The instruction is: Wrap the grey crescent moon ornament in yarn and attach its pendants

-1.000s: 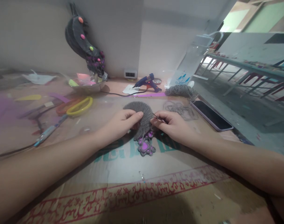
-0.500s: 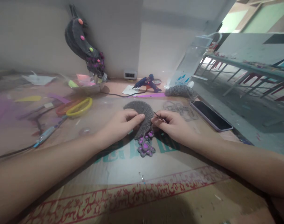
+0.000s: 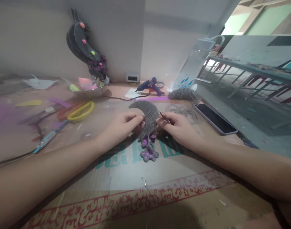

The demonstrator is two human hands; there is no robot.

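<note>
A grey yarn-wrapped crescent (image 3: pixel 146 112) stands tilted up off the cardboard sheet (image 3: pixel 159 178), with purple flower shapes (image 3: pixel 149 152) at its lower end. My left hand (image 3: pixel 123 125) pinches the crescent's inner edge from the left, fingers closed. My right hand (image 3: pixel 179 127) is closed on a thin dark needle-like tool (image 3: pixel 164 117) whose tip points at the crescent's right edge.
A blue glue gun (image 3: pixel 149 86) with its cord lies behind. Loose grey yarn (image 3: pixel 183 94) and a dark phone (image 3: pixel 214 118) are to the right. Yellow and orange scissors (image 3: pixel 80 110), a bowl (image 3: pixel 88 90) of coloured bits and a finished dark crescent (image 3: pixel 84 47) are at the left.
The crescent has been raised from lying flat to a more upright tilt. My left fingers shifted from on top of it to its inner edge.
</note>
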